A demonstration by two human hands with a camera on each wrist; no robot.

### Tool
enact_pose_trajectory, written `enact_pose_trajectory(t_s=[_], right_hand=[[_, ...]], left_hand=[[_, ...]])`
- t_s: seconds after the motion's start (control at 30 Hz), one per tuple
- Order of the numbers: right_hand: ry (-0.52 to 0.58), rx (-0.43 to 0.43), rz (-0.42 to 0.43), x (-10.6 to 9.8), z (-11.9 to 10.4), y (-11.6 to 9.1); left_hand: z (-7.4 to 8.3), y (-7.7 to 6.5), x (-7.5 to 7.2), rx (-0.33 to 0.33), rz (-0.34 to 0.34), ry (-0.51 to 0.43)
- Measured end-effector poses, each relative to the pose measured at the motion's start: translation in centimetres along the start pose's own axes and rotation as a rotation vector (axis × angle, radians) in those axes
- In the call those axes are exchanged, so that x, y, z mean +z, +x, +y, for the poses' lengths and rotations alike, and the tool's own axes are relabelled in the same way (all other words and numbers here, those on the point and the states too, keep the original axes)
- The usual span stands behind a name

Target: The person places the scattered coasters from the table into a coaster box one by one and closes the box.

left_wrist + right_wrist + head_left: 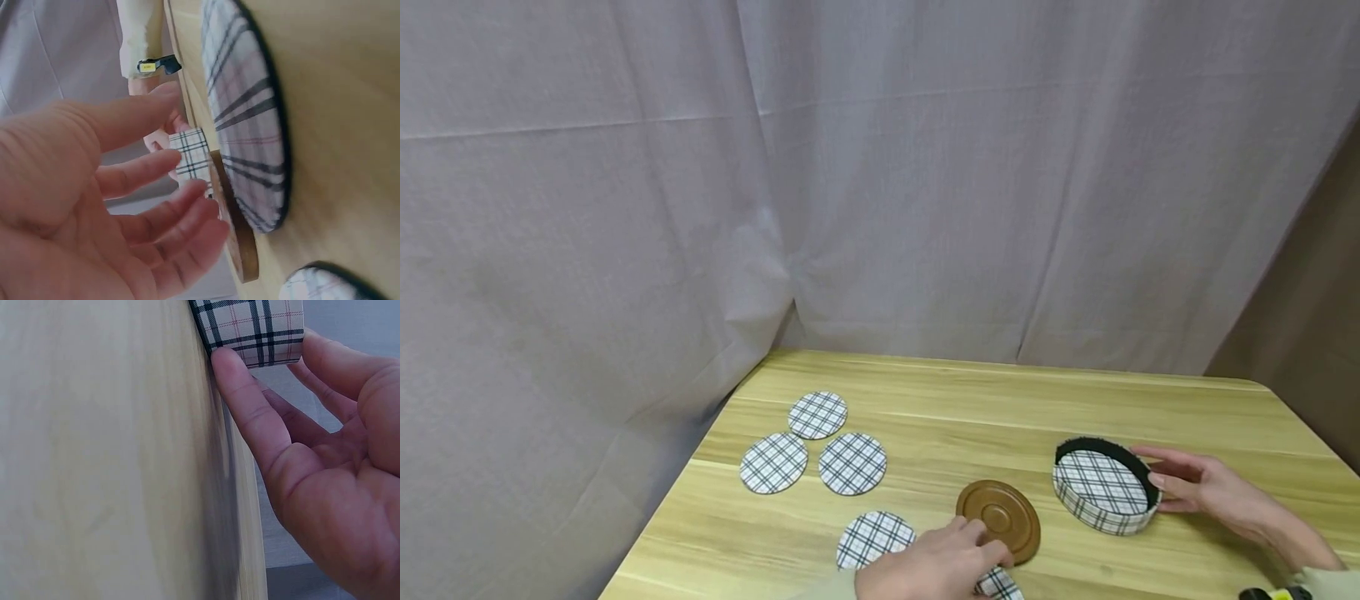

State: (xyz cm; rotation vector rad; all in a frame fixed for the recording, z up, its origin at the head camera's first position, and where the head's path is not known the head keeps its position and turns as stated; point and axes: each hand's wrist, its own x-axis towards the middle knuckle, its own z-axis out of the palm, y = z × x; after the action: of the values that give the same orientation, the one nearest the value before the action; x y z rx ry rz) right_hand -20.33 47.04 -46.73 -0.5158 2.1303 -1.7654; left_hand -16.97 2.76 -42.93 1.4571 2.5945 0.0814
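My left hand (pixel 936 562) hovers low over the near part of the table, thumb and fingers spread with nothing between them. Beyond its fingertips lies a brown round coaster (pixel 1009 510) with ringed grooves. Partly hidden by this hand is a round plaid coaster (pixel 1000 585); a plaid coaster (pixel 247 119) with a dark edge stands large beside the fingers in the left wrist view. On the right, my right hand (pixel 1213 493) holds the side of a round plaid coaster holder (pixel 1105 518), thumb at the rim and a finger low on the wall (pixel 256 331). Black lining and a plaid bottom show inside the holder.
Three plaid coasters (pixel 852 464) form a cluster at the left of the wooden table (pixel 925 400). Another plaid coaster (pixel 872 535) lies just left of the left hand. A grey curtain (pixel 910 208) hangs behind the table's far edge.
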Motion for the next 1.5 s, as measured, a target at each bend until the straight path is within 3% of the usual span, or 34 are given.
enact_pose_trajectory(t_s=[0.1,0.2,0.43,0.8,1.17,1.3,1.5], right_hand=[[-0.012,-0.011,0.004,0.1,0.1,0.0],[-0.023,-0.009,0.008,0.2,0.0,-0.1],[-0.007,0.013,0.004,0.1,-0.1,0.0],[-0.013,0.009,0.019,-0.1,-0.1,-0.2],[-0.008,0.018,0.015,-0.1,0.0,0.0],[0.003,0.001,0.004,-0.1,0.1,0.0],[-0.011,0.002,0.008,-0.2,0.1,0.0]], left_hand=[[0.1,0.1,0.6,-0.036,-0.043,0.035],[0.1,0.2,1.1,-0.046,-0.042,0.067],[0.0,0.0,1.2,-0.015,-0.056,0.135],[0.1,0.2,0.9,-0.080,-0.104,0.053],[0.5,0.8,1.2,-0.189,-0.135,0.136],[0.1,0.8,0.7,-0.179,-0.142,0.074],[-1.0,0.7,-0.8,-0.091,-0.160,-0.054]])
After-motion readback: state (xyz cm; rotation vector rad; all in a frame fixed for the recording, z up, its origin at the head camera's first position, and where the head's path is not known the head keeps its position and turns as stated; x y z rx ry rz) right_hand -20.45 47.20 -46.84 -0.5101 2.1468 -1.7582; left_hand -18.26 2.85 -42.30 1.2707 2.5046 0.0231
